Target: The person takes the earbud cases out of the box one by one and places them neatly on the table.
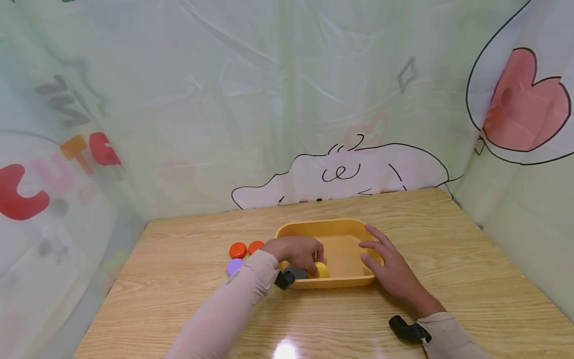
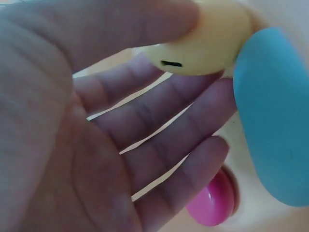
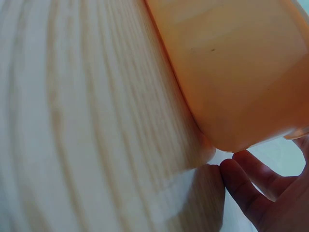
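Reaching into an orange-yellow plastic tray (image 1: 345,253), my left hand (image 1: 300,251) pinches a smooth yellow round piece (image 1: 322,270) near the tray's front wall. The left wrist view shows the thumb over this piece, the fingers behind it, and a short black mark on its side. A teal rounded piece (image 2: 273,116) is close beside the fingertips, and a pink round piece (image 2: 212,203) lies by the little finger. My right hand (image 1: 394,271) is at the tray's right rim with its fingers spread and loosely bent.
Two red round pieces (image 1: 237,250) and a purple round piece (image 1: 234,267) lie on the wooden table (image 1: 179,264) left of the tray, partly behind my left forearm. A printed curtain (image 1: 233,109) hangs along the table's back edge and sides.
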{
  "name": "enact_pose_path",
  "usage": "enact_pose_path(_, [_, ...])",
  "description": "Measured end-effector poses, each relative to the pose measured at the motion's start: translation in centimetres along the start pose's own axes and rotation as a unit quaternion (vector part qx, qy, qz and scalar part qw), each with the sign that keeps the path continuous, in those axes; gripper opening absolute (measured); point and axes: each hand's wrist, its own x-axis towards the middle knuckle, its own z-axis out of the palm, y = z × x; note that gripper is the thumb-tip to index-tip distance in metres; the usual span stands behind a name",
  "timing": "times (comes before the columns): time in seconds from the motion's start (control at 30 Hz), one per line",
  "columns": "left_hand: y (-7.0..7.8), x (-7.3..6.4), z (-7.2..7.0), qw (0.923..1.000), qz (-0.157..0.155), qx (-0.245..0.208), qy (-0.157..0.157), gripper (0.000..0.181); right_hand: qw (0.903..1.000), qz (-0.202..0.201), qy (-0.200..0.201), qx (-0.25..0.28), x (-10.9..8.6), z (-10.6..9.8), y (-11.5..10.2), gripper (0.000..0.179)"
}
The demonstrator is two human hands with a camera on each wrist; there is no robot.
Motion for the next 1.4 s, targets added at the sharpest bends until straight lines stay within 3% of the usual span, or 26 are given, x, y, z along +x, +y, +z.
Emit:
enact_pose_path(0.23, [-1.0, -0.5, 0.0, 0.9983, 0.008, -0.042, 0.041, 0.016, 1.0000, 0.003, 0.000, -0.003, 0.0, 0.1, 0.0, 0.027])
enact_pose_path(0.43, [-1.8, -1.2, 0.0, 0.9937, 0.024, -0.090, 0.063, 0.035, 1.0000, 0.007, -0.004, 0.000, 0.0, 0.0, 0.1, 0.028])
enact_pose_path(0.7, [-3.1, -2.5, -0.2, 0.9840, 0.047, -0.108, 0.134, 0.034, 1.0000, -0.003, -0.001, 0.000, 0.3, -0.2, 0.1, 0.027])
enact_pose_path(0.93, [-4.1, -4.3, 0.1, 0.9634, 0.060, -0.192, 0.178, 0.031, 1.0000, 0.004, -0.008, -0.002, 0.4, -0.1, 0.0, 0.028])
enact_pose_path(1.13, [-5.2, -5.5, 0.5, 0.9500, 0.056, -0.220, 0.214, 0.028, 1.0000, 0.003, -0.005, 0.002, 0.5, -0.1, -0.1, 0.028])
enact_pose_path(1.4, [-6.3, -7.8, 1.1, 0.9197, 0.050, -0.295, 0.254, 0.031, 0.9998, 0.017, -0.011, -0.002, 0.4, 0.1, 0.1, 0.029])
